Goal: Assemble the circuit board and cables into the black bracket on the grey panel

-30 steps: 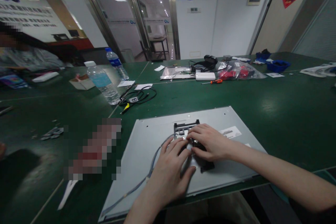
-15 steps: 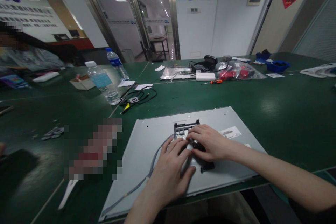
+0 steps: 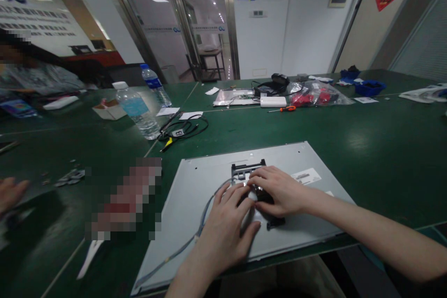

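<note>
A flat pale metal panel (image 3: 195, 195) lies on the green table in front of me. A black bracket (image 3: 248, 165) is mounted at its middle, with a grey cable (image 3: 206, 209) running from there to the panel's lower left corner. My left hand (image 3: 232, 223) rests at the bracket's left side, fingers bent and thumb apart. From the right, my right hand (image 3: 277, 188) reaches over the bracket, its fingertips close to my left fingers. Its fingers curl over a dark part of the bracket, mostly hidden under the palm. What the fingertips touch is hidden.
Two water bottles (image 3: 138, 109) and coiled black cables (image 3: 185, 128) stand and lie beyond the panel's left. An orange screwdriver (image 3: 287, 109) and bagged red parts (image 3: 319, 95) lie farther back. Another person's hand (image 3: 12, 193) is at the left edge.
The other person's hand has come farther into view at the left edge. My two hands and the panel have hardly moved.
</note>
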A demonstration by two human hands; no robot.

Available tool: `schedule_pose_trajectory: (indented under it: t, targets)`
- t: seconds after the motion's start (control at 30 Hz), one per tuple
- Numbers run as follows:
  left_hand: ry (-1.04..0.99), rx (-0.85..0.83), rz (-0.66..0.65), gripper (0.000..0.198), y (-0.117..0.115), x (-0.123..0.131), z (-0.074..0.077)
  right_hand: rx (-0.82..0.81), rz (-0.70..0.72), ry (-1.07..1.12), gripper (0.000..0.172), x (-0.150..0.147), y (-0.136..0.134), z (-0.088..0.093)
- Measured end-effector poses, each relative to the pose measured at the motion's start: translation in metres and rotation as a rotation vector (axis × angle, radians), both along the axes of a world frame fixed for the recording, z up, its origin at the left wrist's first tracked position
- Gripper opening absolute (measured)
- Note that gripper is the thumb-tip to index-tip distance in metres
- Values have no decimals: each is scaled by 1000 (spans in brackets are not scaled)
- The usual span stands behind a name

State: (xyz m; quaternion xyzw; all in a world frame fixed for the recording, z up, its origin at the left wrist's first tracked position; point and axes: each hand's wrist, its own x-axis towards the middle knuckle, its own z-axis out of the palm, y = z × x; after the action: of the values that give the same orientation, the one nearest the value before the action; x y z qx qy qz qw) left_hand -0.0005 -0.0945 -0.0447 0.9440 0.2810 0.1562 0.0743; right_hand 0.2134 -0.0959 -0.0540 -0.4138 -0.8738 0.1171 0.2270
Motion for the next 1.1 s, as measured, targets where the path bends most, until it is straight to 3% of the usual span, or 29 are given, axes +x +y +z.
schedule_pose_trajectory:
  t: [0.23, 0.53, 1.1]
  targets:
    - [-8, -3, -6, 21, 0, 0, 1, -17, 12, 20, 48, 0, -3, 5]
    - [-17, 16, -7, 27, 0, 1, 1, -12, -43, 24, 29, 1, 0, 3]
    - [-29, 35, -24, 26, 0, 0, 1, -17, -63, -1, 28, -1, 0, 3]
